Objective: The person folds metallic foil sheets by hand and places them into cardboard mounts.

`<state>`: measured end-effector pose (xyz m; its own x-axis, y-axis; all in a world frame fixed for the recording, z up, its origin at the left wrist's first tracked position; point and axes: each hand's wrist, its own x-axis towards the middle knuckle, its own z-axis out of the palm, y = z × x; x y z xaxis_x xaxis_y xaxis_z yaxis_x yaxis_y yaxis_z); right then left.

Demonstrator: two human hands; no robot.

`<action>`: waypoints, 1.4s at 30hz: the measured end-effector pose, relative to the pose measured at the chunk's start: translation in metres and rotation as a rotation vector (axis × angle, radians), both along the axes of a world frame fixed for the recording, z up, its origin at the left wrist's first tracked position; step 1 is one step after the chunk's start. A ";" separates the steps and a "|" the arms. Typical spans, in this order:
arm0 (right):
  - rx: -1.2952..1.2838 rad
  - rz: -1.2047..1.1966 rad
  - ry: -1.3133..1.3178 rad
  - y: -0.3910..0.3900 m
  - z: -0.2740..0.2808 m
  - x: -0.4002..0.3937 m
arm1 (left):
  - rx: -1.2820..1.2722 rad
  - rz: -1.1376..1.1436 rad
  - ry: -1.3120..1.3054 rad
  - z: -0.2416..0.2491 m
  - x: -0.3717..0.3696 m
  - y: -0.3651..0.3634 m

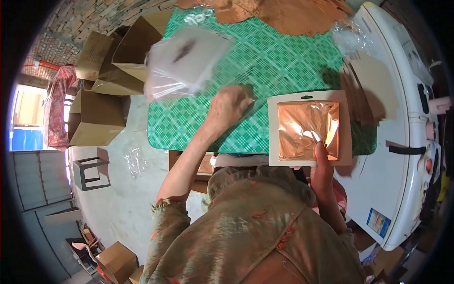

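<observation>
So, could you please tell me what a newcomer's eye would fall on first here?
Probably the shiny copper-coloured foil on a pale card, held in the right hand over the near right part of the green checked tabletop. Next might come the clear plastic sleeves stacked at its left, and the copper-coloured sheets at its far end.
</observation>
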<state>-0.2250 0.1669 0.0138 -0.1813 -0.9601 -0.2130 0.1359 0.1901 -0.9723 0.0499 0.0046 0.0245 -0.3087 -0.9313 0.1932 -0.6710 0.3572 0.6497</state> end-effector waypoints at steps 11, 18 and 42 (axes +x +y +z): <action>0.107 0.068 -0.204 0.011 0.024 -0.011 | -0.004 -0.069 -0.076 0.005 -0.012 0.010; 0.134 0.041 -0.255 -0.004 0.005 -0.001 | -0.054 -0.101 -0.084 0.004 -0.011 0.014; 0.113 0.031 -0.400 -0.018 -0.002 -0.009 | -0.397 -0.085 -0.222 -0.009 -0.025 0.025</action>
